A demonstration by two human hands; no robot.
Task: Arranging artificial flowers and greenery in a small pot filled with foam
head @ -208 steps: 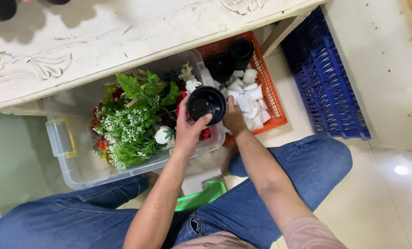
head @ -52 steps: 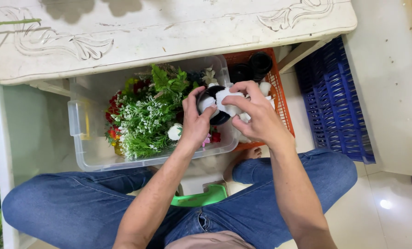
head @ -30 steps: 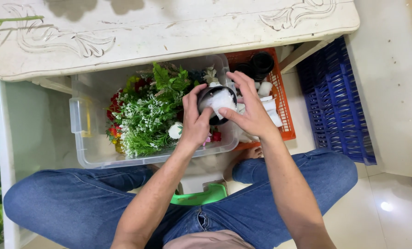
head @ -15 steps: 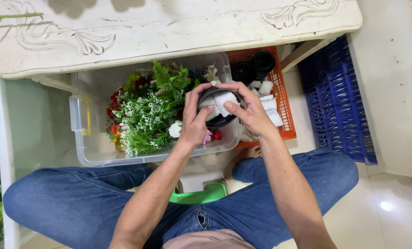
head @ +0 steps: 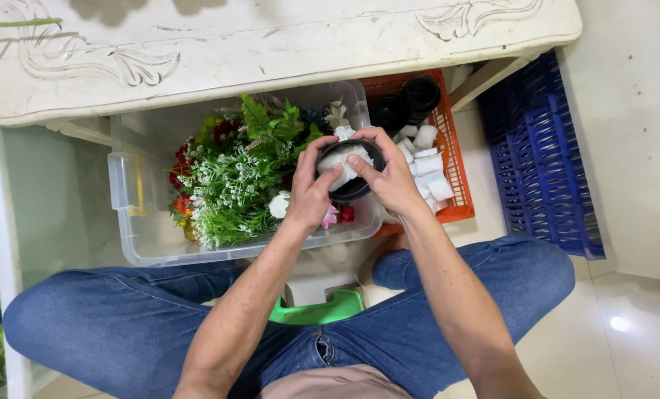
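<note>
A: In the head view we see the left hand (head: 311, 193) and the right hand (head: 390, 177) meeting around a small black pot (head: 350, 171), held above the right end of a clear plastic bin (head: 134, 222).

B: How do the fingers stand?

A: We read the left fingers (head: 328, 179) as closed around the pot's left side, the thumb lying over its mouth. The right fingers (head: 367, 164) curl over the far rim, the thumb pressing on a white foam block (head: 344, 161) that sits in the pot's opening. Both hands thus grip the pot, and the right also bears on the foam.

B: What lies about them?

A: We note artificial flowers (head: 241, 174), green fronds with white sprigs and red blooms, filling the bin. Just right of the bin stands an orange crate (head: 459, 188) that holds loose white foam pieces (head: 429, 159) and more black pots (head: 407, 100) at its far end. A blue crate (head: 540, 162) stands further right on the floor. A white carved desk (head: 271, 37) overhangs the bin and the orange crate. Nearest us, we see legs in blue jeans (head: 123, 325) and a green stool (head: 322, 309) between them.
</note>
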